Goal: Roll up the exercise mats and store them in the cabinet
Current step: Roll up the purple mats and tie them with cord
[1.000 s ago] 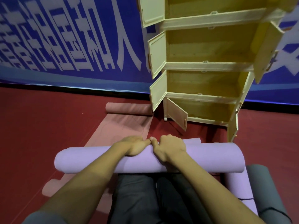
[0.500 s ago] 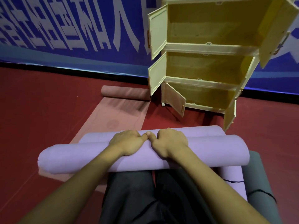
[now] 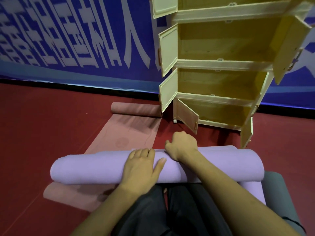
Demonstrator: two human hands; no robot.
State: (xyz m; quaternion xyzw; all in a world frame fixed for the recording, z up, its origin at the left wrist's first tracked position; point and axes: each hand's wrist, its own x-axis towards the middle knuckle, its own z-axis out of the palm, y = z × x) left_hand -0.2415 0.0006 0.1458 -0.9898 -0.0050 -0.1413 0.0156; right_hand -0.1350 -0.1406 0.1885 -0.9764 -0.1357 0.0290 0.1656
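At lower centre, the left hand [image 3: 142, 169] presses flat and relaxed on the rolled lilac foam exercise mat [image 3: 105, 167] to stop it unrolling, while the right hand [image 3: 182, 145] curls over its far edge, below the open cream cabinet [image 3: 219, 65].

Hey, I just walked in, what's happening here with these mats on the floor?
A person kneeling on the red floor is rolling up a lilac foam exercise mat. The left hand rests flat on top of the roll, while the right hand curls over its far edge. A pink mat, partly rolled at its far end, lies beneath and beyond it. The pale yellow cabinet stands ahead with doors open; the shelves in view hold no mats.
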